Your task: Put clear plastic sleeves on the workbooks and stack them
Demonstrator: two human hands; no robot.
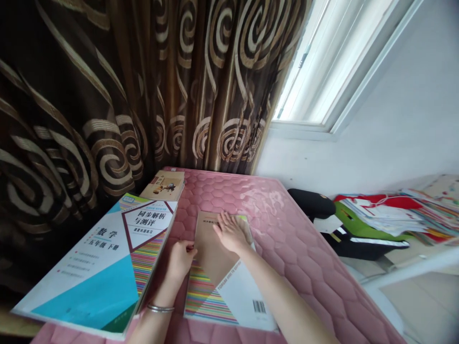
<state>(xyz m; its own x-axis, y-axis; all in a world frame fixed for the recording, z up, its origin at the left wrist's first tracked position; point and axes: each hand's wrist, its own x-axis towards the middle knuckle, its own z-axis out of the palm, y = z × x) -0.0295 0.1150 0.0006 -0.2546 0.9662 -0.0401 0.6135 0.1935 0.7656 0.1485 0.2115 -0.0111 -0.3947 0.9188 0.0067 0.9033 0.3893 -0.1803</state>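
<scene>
A workbook (pixel 218 282) with a tan, white and rainbow-striped back cover lies on the pink padded table top (pixel 294 248). My right hand (pixel 231 231) rests flat on its upper part, fingers spread. My left hand (pixel 181 260) pinches the workbook's left edge with curled fingers; a silver bangle (pixel 160 309) sits on that wrist. To the left lies a larger blue and white maths workbook (pixel 103 263) with Chinese print, face up.
A smaller tan book (pixel 164 185) lies behind the maths workbook by the brown swirl-patterned curtain (pixel 125 86). To the right, below a window (pixel 322 62), stand a black chair (pixel 315 203) and a pile of colourful papers (pixel 394 215).
</scene>
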